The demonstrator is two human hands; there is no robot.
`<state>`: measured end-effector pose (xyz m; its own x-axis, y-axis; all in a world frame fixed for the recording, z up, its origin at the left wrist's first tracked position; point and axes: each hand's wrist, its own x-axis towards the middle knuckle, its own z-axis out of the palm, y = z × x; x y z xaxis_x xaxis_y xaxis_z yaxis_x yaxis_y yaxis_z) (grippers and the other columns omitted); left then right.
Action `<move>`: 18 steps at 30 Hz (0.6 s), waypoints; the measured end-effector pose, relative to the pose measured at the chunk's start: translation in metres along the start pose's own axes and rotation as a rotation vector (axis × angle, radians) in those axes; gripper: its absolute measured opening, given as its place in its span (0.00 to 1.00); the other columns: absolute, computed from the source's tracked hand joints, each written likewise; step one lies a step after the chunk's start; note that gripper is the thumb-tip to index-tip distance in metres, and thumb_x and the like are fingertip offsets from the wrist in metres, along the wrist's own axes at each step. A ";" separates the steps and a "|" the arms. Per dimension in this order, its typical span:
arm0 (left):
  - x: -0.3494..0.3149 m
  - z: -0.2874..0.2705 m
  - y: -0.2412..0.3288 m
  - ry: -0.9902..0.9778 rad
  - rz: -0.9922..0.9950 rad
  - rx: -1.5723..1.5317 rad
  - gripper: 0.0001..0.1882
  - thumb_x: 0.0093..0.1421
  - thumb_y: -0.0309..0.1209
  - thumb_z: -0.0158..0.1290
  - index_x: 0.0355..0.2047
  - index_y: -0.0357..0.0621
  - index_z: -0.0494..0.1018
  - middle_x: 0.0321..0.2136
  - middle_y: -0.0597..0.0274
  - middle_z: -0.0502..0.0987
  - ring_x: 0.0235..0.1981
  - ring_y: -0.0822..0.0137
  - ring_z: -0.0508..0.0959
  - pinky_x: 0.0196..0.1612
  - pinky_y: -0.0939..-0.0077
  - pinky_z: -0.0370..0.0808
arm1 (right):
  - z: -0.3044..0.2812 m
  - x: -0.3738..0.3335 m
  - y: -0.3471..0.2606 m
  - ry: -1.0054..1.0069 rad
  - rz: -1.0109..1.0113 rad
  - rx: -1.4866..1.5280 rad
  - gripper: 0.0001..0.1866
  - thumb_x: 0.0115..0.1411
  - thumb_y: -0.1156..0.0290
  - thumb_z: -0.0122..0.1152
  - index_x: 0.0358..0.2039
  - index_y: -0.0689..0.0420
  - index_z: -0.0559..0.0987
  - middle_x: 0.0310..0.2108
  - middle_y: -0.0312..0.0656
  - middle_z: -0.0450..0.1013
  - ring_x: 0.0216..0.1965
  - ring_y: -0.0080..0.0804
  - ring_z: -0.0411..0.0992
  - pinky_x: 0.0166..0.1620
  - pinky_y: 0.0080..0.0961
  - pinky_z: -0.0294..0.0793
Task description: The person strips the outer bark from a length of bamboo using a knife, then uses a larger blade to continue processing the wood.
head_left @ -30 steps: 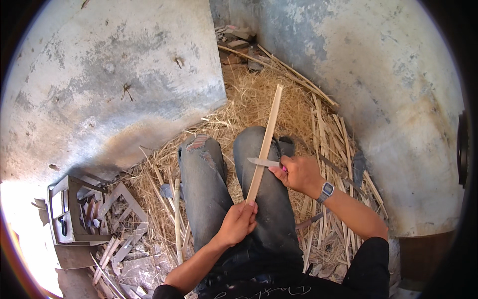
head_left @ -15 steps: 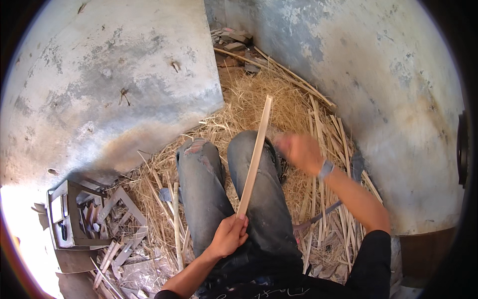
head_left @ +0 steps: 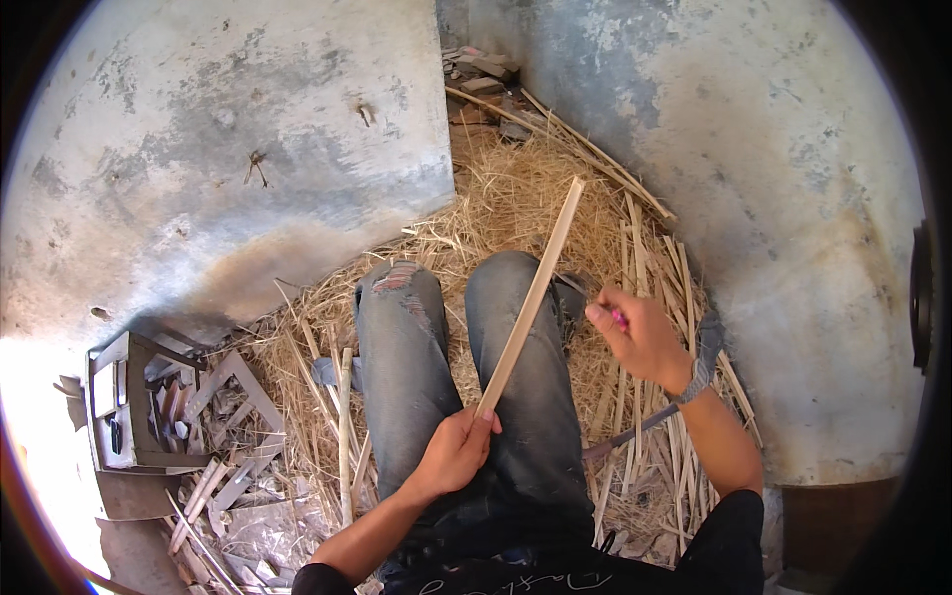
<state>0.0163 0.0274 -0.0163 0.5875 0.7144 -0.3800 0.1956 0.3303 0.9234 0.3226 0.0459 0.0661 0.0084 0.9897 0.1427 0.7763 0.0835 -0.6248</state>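
A pale split-bamboo strip (head_left: 535, 291) slants up and away across my right thigh. My left hand (head_left: 458, 451) is closed round its near end, low between my thighs. To the right of the strip and apart from it, my right hand (head_left: 640, 337) is closed in a fist. Something small and pink (head_left: 620, 319) shows between its fingers; the rest of this pink thing is hidden in the grip, so its kind is not clear. A grey band circles my right wrist. My knees, in worn jeans (head_left: 402, 317), are bent under the strip.
Straw-like shavings (head_left: 506, 188) cover the floor, with long bamboo strips (head_left: 684, 288) along the right wall. A dark curved bar (head_left: 635, 433) lies right of my thigh. A box-like frame (head_left: 139, 416) and scraps stand at left. Rubble (head_left: 481, 69) lies far off. Peeling walls (head_left: 297, 129) close in.
My right hand, blurred before, has come slightly right and nearer, and its pink item now shows. The strip's far end has swung to the right; my left hand keeps its grip.
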 end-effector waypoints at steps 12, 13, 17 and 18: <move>-0.008 -0.010 0.013 0.041 0.091 0.134 0.17 0.79 0.40 0.38 0.40 0.40 0.70 0.15 0.72 0.63 0.15 0.79 0.62 0.19 0.78 0.61 | 0.032 -0.005 0.012 0.128 -0.022 0.306 0.14 0.74 0.66 0.53 0.36 0.65 0.77 0.21 0.38 0.63 0.22 0.23 0.65 0.27 0.27 0.65; -0.010 -0.010 0.014 0.048 0.079 0.147 0.17 0.79 0.40 0.39 0.39 0.40 0.70 0.16 0.72 0.63 0.15 0.79 0.63 0.19 0.78 0.61 | 0.031 0.000 0.012 0.071 0.014 0.188 0.14 0.74 0.66 0.53 0.35 0.64 0.76 0.20 0.38 0.64 0.21 0.24 0.65 0.27 0.27 0.65; -0.018 -0.014 0.020 0.074 0.032 0.216 0.17 0.78 0.39 0.42 0.39 0.39 0.72 0.17 0.67 0.67 0.20 0.74 0.69 0.26 0.72 0.67 | 0.041 0.016 0.026 0.064 -0.161 0.243 0.19 0.76 0.63 0.51 0.30 0.63 0.73 0.17 0.40 0.64 0.19 0.27 0.64 0.26 0.30 0.64; -0.020 -0.015 0.019 0.092 0.029 0.236 0.17 0.78 0.39 0.42 0.39 0.39 0.73 0.17 0.67 0.67 0.20 0.73 0.69 0.26 0.72 0.67 | 0.040 0.018 0.025 0.065 -0.162 0.244 0.19 0.76 0.63 0.51 0.30 0.63 0.73 0.17 0.40 0.64 0.19 0.27 0.64 0.26 0.30 0.64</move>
<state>-0.0035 0.0284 0.0076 0.5241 0.7781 -0.3461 0.3636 0.1631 0.9172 0.3172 0.0704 0.0227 -0.0571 0.9524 0.2994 0.5968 0.2729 -0.7545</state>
